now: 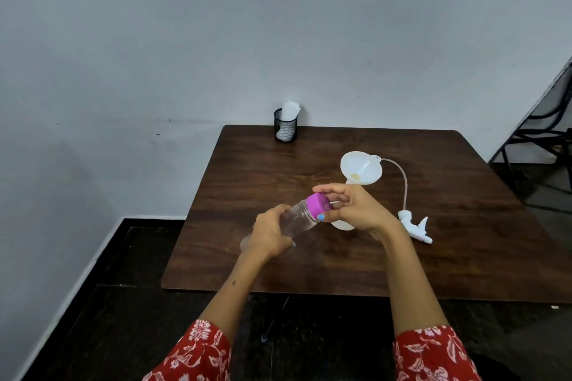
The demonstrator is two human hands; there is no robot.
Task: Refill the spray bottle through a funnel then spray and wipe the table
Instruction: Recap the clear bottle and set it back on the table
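Note:
My left hand (272,233) grips the body of a clear plastic bottle (301,218), held tilted above the table. Its purple cap (318,206) points toward my right hand (351,207), whose fingers and thumb pinch the cap. Behind my right hand stands a white spray bottle (343,224), mostly hidden, with a white funnel (360,168) sitting in its neck. The white trigger spray head (416,226) lies on the table to the right, its thin tube (404,178) curving back toward the funnel.
The dark wooden table (340,266) stands against a grey wall. A black mesh cup (285,128) holding white tissue sits at the table's far edge. A dark chair frame (538,136) stands at the right. The floor is dark.

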